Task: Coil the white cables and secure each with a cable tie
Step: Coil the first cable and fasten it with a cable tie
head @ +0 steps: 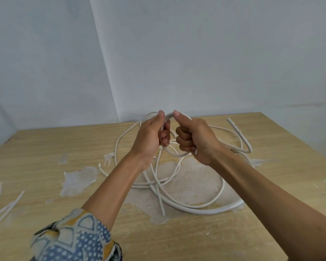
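At the left edge, thin white strips point(0, 208) on the light wooden table point(45, 147) are cut off by the frame. The left hand point(151, 136) and right hand point(194, 140) each grip one raised arch of round white cable point(196, 210). Its loose loops lie on the table beneath, partly hidden by the forearms.

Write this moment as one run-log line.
phase: coiling; left hand: grips white cable; right hand: same; slack: loose on table; tie: none yet
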